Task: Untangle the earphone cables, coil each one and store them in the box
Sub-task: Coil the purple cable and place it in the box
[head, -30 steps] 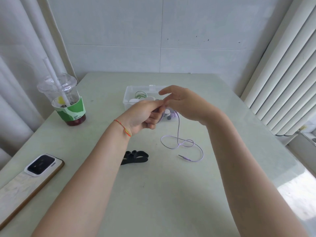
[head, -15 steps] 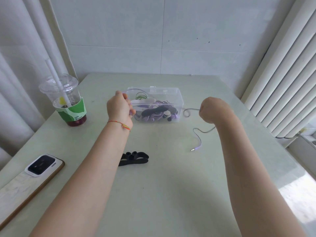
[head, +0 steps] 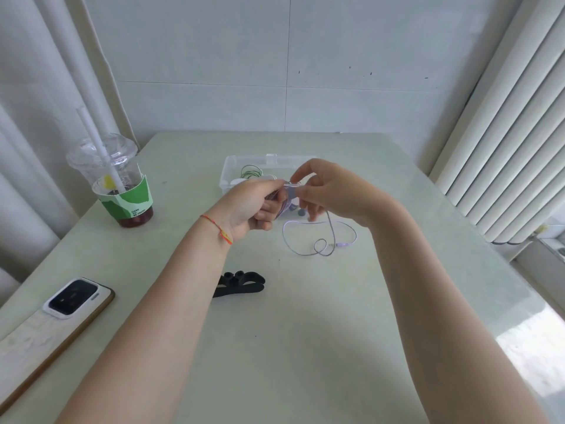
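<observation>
Hands, left [head: 250,206] and right [head: 328,191], pinch purple cable [head: 319,240] before box [head: 227,172], probably well inside table [head: 336,332] edges.

Purple earphone cable [head: 319,237]: thin, lilac, part wound into small coil at frame centre, held by both hands above table. Free tail drops from coil, lies on table just below right of centre in wide loop plus one small curl, plug end pointing left near curl.

Box [head: 227,175]: clear plastic, lidless, upright, upper centre, behind hands. Inside: green cable coil [head: 251,172] at left end, white item beside it; rest hidden.
</observation>
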Tool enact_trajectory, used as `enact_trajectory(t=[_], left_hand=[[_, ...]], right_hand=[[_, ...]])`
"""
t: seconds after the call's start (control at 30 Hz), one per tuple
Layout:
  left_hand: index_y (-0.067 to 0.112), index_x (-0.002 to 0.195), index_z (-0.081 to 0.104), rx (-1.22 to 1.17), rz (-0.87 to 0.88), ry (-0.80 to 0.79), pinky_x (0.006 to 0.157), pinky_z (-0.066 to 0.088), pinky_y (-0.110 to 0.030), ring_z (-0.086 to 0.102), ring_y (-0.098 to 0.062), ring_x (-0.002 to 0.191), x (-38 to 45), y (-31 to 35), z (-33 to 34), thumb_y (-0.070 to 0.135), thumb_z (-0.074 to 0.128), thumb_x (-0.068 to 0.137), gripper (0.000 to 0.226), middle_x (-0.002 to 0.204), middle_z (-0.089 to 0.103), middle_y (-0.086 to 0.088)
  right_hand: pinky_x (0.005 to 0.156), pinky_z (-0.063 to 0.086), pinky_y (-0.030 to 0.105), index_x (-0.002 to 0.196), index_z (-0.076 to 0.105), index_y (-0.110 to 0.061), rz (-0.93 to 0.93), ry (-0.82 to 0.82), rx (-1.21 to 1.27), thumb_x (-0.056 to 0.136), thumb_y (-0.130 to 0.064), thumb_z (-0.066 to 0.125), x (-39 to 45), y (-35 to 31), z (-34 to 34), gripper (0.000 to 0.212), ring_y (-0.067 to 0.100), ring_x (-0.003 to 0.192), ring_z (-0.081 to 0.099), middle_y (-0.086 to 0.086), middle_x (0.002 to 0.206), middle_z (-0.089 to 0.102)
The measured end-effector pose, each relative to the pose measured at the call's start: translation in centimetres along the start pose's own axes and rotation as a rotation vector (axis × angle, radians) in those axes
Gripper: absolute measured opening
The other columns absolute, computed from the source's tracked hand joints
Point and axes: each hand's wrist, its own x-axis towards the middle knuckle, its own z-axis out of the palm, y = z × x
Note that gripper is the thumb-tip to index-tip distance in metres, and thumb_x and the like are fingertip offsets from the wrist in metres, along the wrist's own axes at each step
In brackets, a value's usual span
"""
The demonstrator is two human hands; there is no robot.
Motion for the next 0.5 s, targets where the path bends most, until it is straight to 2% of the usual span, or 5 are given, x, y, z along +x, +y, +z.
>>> enact_trajectory(t=[0.1,0.17,0.27,0.37,0.5], left_hand=[[0.019,0.066,0.047,-0.305,-0.045,-0.177,0.042,0.022,-0.02,0.021,-0.005,0.036,-0.15,0.09,-0.64,0.029,0.04,0.098,0.035,0.048,0.024,0.009],[0.016,0.068,0.052,-0.555,-0.022,-0.272,0.041,0.026,-0.018,0.026,-0.007,0.039,-0.28,0.24,-0.71,0.027,0.042,0.094,0.03,0.051,0.028,0.007],[0.012,0.085,0.062,-0.81,0.065,-0.32,0.049,0.042,-0.018,0.043,-0.009,0.051,-0.37,0.48,-0.68,0.024,0.042,0.095,0.026,0.063,0.043,0.005],[0.016,0.1,0.069,-0.815,0.148,-0.221,0.06,0.057,-0.025,0.067,-0.012,0.079,-0.54,0.53,-0.63,0.024,0.043,0.099,0.027,0.086,0.066,0.004],[0.018,0.111,0.064,-0.68,0.251,-0.086,0.065,0.058,-0.024,0.065,-0.016,0.112,-0.69,0.47,-0.22,0.025,0.044,0.102,0.024,0.115,0.07,0.004]], right_hand=[[0.044,0.037,0.026,0.097,0.065,-0.008,0.028,0.04,0.052,0.094,-0.013,0.055,0.09,0.16,-0.17,0.011,0.011,0.04,0.04,0.002,0.061,0.049],[0.042,0.026,0.021,0.088,0.067,-0.011,0.039,0.045,0.086,0.096,-0.014,0.052,0.1,0.04,-0.11,0.017,0.011,0.039,0.032,0.005,0.061,0.043],[0.04,0.026,0.021,0.075,0.066,-0.02,0.041,-0.04,0.027,0.096,-0.021,0.052,0.02,-0.19,0.37,0.025,0.013,0.043,0.032,0.007,0.064,0.043],[0.041,0.03,0.023,0.077,0.071,-0.027,0.039,-0.123,-0.057,0.097,-0.027,0.053,-0.16,-0.24,0.66,0.027,0.017,0.048,0.035,0.002,0.06,0.046],[0.04,0.034,0.021,0.099,0.073,-0.021,0.011,-0.197,-0.2,0.097,-0.026,0.049,-0.57,-0.74,0.66,0.024,0.018,0.047,0.037,0.0,0.06,0.049]])
